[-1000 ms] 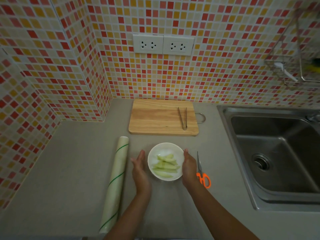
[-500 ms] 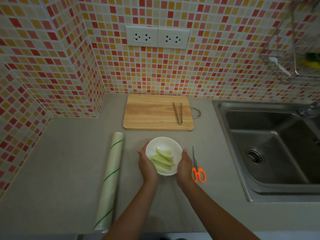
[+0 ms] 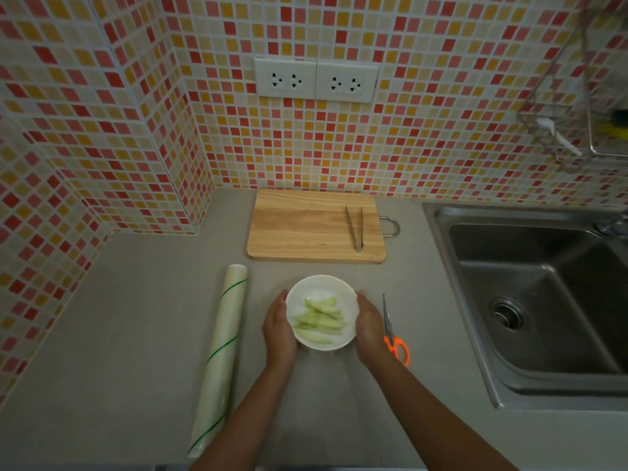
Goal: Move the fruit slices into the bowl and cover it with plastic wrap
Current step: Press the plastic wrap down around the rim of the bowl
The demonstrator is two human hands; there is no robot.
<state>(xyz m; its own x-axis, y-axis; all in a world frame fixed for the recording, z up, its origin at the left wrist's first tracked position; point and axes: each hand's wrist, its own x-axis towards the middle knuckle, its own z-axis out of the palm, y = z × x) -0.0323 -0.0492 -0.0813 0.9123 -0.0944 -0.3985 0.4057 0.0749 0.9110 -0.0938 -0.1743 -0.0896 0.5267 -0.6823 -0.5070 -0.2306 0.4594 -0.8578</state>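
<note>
Wall [image 3: 424,141]: small mosaic tiles, red/orange/cream; juts fwd at L as a corner.
Counter [image 3: 129,334]: grey, matte; carries all items below.
Sink [image 3: 543,300]: steel, R side, set into counter; round drain in basin floor.
Board [image 3: 306,226]: light wood, at back centre by wall; metal loop handle on R edge.
Wrap roll [image 3: 221,355]: long, pale w/ green stripes; lies on counter L of bowl, running front-to-back, apart from L hand.
Rack [image 3: 584,127]: wire, on wall upper R; contents blurred, can't tell.
Sockets [image 3: 316,79]: 2 white plates side by side on wall above board.
Bowl [image 3: 321,287]: white, round, on counter in front of board, btwn both hands.
L hand [image 3: 278,329]: fingers straight, together, palm inward; pressed flat vs bowl's L side.
R hand [image 3: 370,329]: same pose, mirror; flat vs bowl's R side, just L of scissors.
Slices [image 3: 319,321]: pale green strips, piled inside bowl, front half.
Wrap sheet: can't tell if any film lies over bowl; faint sheen on counter near forearms only.
Scissors [image 3: 394,338]: orange handles toward viewer, blades pointing back; on counter R of bowl, partly behind R hand.
Tongs [image 3: 355,227]: thin metal, lying on board's R part, tips pointing to wall.
</note>
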